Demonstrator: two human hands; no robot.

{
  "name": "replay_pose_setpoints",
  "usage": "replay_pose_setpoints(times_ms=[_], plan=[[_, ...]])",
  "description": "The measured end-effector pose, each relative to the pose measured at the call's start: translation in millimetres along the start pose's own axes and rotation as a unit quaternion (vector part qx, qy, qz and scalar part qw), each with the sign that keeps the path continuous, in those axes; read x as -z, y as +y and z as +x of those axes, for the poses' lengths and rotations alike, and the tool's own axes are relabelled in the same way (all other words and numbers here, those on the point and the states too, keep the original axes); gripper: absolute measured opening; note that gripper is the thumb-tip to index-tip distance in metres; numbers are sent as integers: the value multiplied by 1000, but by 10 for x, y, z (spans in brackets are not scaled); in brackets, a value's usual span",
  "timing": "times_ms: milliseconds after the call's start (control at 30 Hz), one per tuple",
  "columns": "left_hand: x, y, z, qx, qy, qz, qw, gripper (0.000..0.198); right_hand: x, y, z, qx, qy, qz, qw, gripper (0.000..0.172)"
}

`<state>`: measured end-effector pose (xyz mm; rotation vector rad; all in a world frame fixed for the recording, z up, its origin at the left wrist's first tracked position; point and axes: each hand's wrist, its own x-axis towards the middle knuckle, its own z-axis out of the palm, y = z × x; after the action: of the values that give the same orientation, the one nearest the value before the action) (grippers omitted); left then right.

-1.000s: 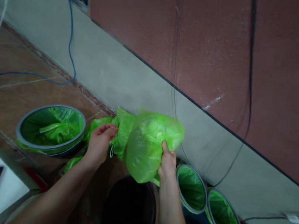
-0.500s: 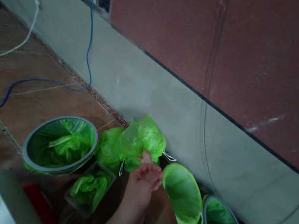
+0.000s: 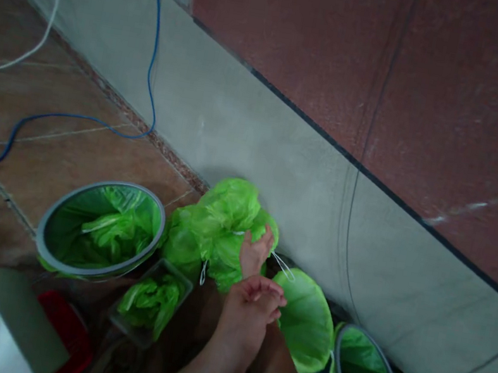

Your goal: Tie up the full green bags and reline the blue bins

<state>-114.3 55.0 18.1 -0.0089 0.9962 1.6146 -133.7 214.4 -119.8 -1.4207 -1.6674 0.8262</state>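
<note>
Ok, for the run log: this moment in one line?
left hand: over right wrist | right hand: on green bag | bag: by wall

The green bag (image 3: 221,227) was up between both hands. Now it sits low, past the fingers. The left hand (image 3: 253,308) let go and crossed over the right hand (image 3: 255,254).

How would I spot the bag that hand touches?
Look where the grey wall meets the floor. Right of the big grey-rimmed bin lies the green bag, under a hand. Unlike the neighbouring liners, it sits bunched and loose, in no bin.
</note>
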Motion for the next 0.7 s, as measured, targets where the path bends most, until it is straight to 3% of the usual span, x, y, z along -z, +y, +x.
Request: replay_pose_setpoints(times_ms=[67, 100, 233, 367, 567, 700], plan=[[7, -11, -15, 2, 1, 6, 1000, 9, -120, -162, 130, 114, -41, 70, 990, 58], [11, -12, -19, 2, 1, 6, 1000, 9, -203, -233, 186, 129, -71, 97, 984, 53], [23, 14, 21, 0, 1, -7, 1000, 13, -574, -283, 212, 52, -170, 113, 978, 40], [25, 67, 94, 6, 17, -25, 1000, 12, -796, -7, -89, 2, -185, 134, 973, 46], [20, 78, 65, -1, 19, -25, 1000, 8, -757, 302, -497, 64, -218, 90, 970, 37], [-16, 70, 61, 7, 12, -17, 1000, 7, -623, 336, -729, 12, -243, 120, 963, 33]])
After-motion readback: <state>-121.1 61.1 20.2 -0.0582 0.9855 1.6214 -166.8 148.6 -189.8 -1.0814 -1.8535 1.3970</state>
